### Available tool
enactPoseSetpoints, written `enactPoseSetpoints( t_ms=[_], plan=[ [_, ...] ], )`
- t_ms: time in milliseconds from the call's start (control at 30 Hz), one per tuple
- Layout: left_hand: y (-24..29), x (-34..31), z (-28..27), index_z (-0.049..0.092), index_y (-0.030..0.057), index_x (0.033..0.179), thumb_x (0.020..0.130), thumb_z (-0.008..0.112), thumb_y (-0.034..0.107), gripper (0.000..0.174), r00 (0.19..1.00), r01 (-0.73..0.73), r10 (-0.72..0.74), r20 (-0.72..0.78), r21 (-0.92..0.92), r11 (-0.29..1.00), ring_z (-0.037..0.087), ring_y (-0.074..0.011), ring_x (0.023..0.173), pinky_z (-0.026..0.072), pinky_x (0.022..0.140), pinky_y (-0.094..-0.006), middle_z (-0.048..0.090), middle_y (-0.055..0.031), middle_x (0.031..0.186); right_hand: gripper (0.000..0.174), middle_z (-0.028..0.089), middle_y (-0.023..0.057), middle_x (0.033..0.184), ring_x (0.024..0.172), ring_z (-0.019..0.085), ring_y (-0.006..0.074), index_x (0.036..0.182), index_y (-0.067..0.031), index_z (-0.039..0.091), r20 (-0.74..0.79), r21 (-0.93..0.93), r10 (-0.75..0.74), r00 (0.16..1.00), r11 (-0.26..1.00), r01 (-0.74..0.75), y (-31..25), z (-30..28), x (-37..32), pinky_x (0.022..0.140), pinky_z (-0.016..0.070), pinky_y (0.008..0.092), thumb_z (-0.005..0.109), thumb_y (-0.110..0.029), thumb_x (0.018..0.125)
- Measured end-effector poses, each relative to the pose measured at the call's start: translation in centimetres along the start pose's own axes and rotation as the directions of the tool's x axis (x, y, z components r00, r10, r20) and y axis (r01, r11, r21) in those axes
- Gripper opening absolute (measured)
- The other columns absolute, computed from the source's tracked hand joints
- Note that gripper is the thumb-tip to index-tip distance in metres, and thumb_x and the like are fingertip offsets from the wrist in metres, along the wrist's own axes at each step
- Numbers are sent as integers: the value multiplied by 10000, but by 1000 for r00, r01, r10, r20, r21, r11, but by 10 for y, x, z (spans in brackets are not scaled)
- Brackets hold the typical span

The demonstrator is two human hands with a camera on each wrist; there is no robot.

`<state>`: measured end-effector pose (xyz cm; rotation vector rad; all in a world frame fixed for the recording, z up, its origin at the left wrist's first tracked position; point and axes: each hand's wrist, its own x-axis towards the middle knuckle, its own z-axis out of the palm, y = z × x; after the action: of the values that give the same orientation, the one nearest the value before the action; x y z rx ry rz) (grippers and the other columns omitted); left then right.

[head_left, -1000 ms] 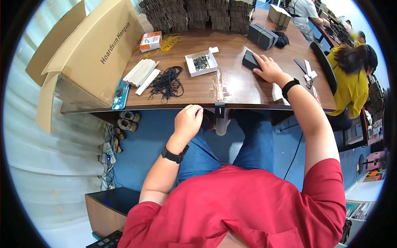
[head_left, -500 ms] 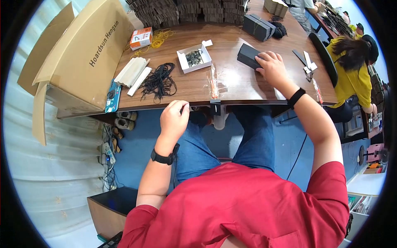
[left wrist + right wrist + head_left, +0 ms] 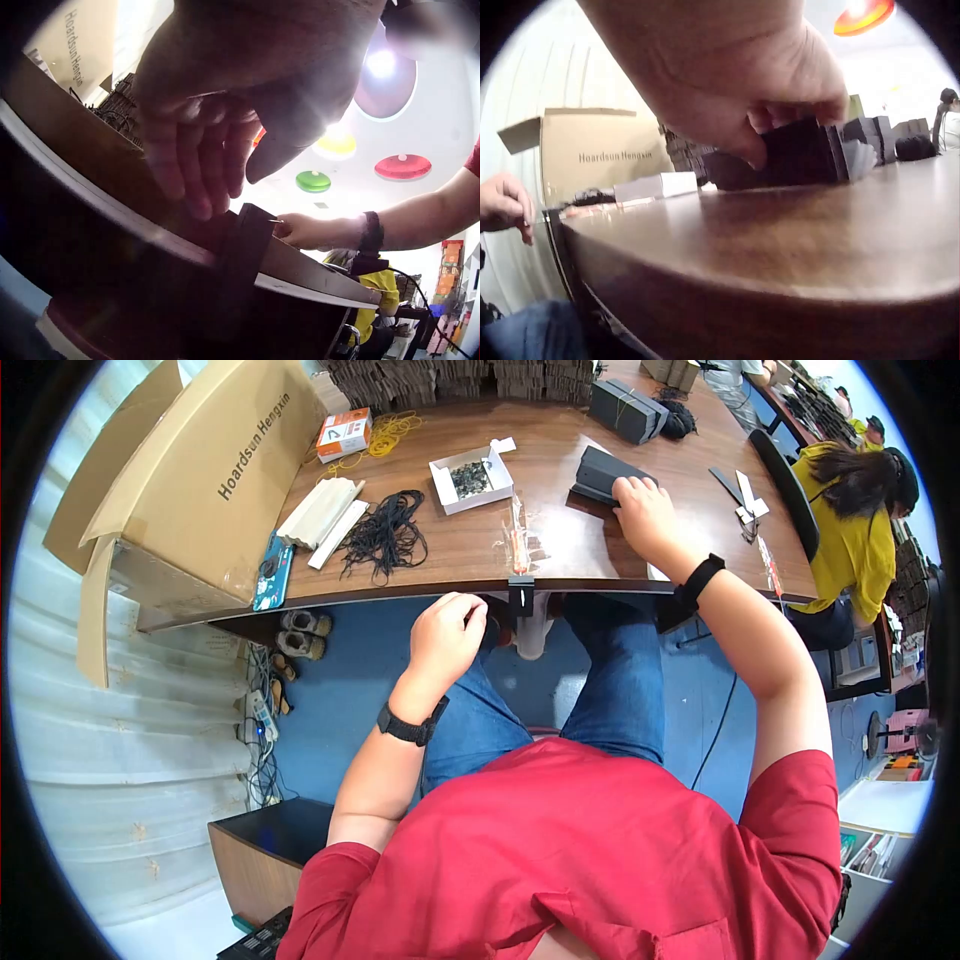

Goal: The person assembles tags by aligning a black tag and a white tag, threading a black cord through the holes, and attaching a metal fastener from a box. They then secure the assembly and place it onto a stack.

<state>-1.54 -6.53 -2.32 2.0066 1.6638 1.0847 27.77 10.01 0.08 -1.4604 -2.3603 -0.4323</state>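
Note:
A stack of black card pieces lies on the right half of the brown table, its layered end showing in the right wrist view. My right hand grips its right end. In the right wrist view the thumb presses the near side and the fingers bend over the top. At the table's front edge, my left hand hangs with loosely curled fingers and holds nothing. Close to it is a black clip-like piece on the edge. Beyond that stands an open white box of small dark parts.
A big cardboard box occupies the left side. Black cords and pale strips lie near it. Tall stacks of brown card line the back. A tied black bundle sits back right. A person in yellow sits at the right.
My right hand has shifted from lying over the black stack to its right end, with fingers more bent. The stack's face now looks wider and turned. The left hand stays at the table edge.

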Motion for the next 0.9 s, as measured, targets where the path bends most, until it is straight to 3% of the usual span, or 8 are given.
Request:
enactPoseSetpoints(
  t_ms=[167,233,300,367,433,500,700,900],
  plan=[
    [-13,-5,10,658,-2,968,858,585,103,169,996,84,-79,52,-100,991,646,-184,742,503,664,-294,674,-120,877,249,630,202,990,960,605,344,1050,-31,566,26,559,247,969,800,-219,-6,4,-2,837,471,408,620,-101,817],
    [-29,-12,30,631,-22,1032,892,555,96,198,977,208,-175,121,-367,907,644,-159,773,507,675,-276,676,-112,912,304,648,133,980,910,604,208,1158,19,549,177,900,221,959,358,-248,-47,-29,-34,815,484,334,569,-70,868],
    [-26,-15,35,569,-1,1167,941,510,137,270,917,387,-267,297,-499,775,639,-150,853,493,708,-253,658,-99,1022,268,629,68,940,780,593,126,1172,-7,554,558,830,-20,830,-20,-558,-83,-52,-79,727,490,288,519,-73,914],
    [-20,-16,42,547,8,1203,961,492,188,306,926,370,-245,286,-564,738,633,-147,887,487,731,-259,648,-96,1065,287,599,75,963,790,619,145,1212,-23,478,608,783,7,794,-173,-597,-127,-41,-114,696,522,292,477,-52,926],
    [-18,-15,52,548,9,1204,974,478,223,322,936,351,-230,268,-635,689,626,-139,882,490,744,-270,649,-85,1047,213,598,83,1016,809,630,140,1157,-25,451,672,727,77,736,-257,-637,-154,-13,-130,714,514,279,445,-21,944],
    [-19,-11,60,556,-2,1179,968,488,190,294,905,410,-243,348,-566,715,614,-126,849,494,733,-262,649,-69,990,228,596,102,1032,862,640,153,1179,-19,425,467,884,88,880,-46,-464,-170,12,-134,746,510,280,408,-9,952],
    [-6,-17,67,577,-17,1057,934,508,86,175,970,241,-206,127,-427,872,575,-89,649,486,552,-254,639,-50,797,244,592,77,1016,847,595,130,1194,-32,440,404,914,52,913,18,-406,-175,33,-135,738,502,285,413,-148,981],
    [-11,-22,85,576,-12,1065,938,491,75,175,976,197,-216,35,-563,802,565,-85,637,478,538,-252,634,-43,795,440,612,15,927,827,585,141,1142,-87,525,690,702,23,723,-264,-662,-173,17,-127,703,492,278,378,-467,977]
  ],
)
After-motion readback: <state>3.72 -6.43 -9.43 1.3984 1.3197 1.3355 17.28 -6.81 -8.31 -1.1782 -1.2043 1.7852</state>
